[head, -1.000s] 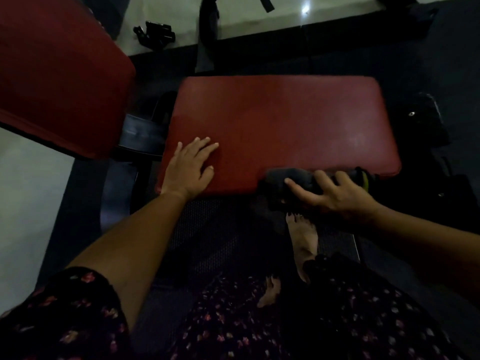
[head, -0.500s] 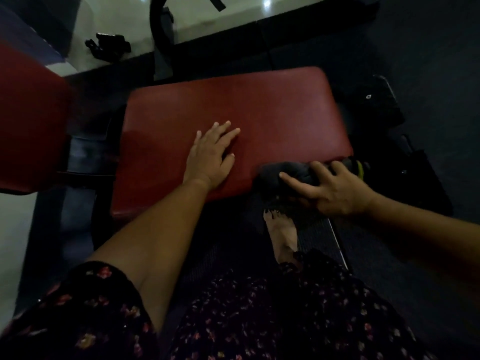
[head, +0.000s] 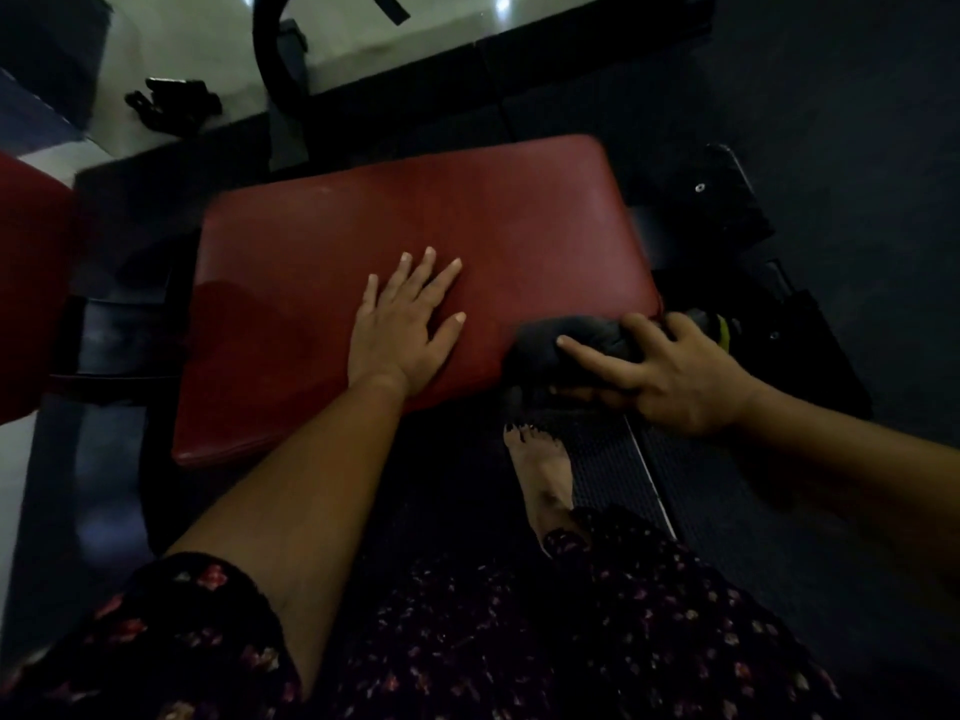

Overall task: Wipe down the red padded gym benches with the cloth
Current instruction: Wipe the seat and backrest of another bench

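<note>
A red padded bench seat (head: 441, 220) fills the middle of the view. My left hand (head: 402, 327) lies flat on its near half, fingers straight and spread. A dark grey bunched cloth (head: 576, 343) sits against the pad's near right edge. My right hand (head: 670, 371) grips the cloth, with the fingers over its top and the thumb under it. A second red pad (head: 26, 283) shows at the far left edge.
Black frame parts (head: 119, 335) join the two pads. More dark machine parts (head: 727, 210) lie to the right of the seat. My bare foot (head: 540, 470) stands on the dark ribbed mat below the seat. Pale floor with a small black object (head: 171, 103) lies beyond.
My left hand has slid rightward along the pad towards its middle. My right hand stays with the cloth at the pad's near right edge, its thumb now tucked under the cloth.
</note>
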Action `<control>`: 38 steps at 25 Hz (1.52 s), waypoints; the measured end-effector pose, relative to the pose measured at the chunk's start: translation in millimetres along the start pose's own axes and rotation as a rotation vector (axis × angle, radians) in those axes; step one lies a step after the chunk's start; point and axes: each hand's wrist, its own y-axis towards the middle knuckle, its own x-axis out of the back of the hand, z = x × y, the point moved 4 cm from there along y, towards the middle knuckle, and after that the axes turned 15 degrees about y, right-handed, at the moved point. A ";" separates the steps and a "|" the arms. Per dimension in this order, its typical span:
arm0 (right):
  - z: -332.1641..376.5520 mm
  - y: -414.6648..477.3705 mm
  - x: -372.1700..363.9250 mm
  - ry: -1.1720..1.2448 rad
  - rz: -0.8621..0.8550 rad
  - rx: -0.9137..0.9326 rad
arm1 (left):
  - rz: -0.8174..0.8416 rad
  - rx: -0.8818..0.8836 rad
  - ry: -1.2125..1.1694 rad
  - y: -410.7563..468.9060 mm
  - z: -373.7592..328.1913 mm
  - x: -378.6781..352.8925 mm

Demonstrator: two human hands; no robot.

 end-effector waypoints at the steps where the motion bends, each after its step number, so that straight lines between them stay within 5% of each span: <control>1: -10.6 -16.7 0.9 -0.011 0.002 -0.039 | -0.002 0.005 0.003 0.0 -0.5 -0.5; 13: -10.0 -47.0 0.1 0.215 -0.130 -0.479 | -0.050 0.037 -0.040 0.3 0.9 -0.4; 18: -16.2 -50.3 -4.1 1.141 -0.500 -1.358 | -0.068 0.035 -0.029 0.7 1.0 -3.0; 21: -18.7 -41.0 -11.4 1.701 -0.748 -1.594 | -0.080 0.040 -0.051 1.6 2.6 -4.8; 28: -104.9 -15.0 -19.0 1.320 -0.478 -1.664 | -0.109 0.047 -0.057 1.6 1.5 -3.5; 32: -112.3 -4.7 -18.4 1.102 -0.517 -1.704 | -0.122 0.043 -0.055 0.5 2.5 -5.2; 38: -61.5 -23.0 -22.5 1.388 -0.222 -1.342 | -0.156 0.058 -0.046 0.8 0.7 -3.7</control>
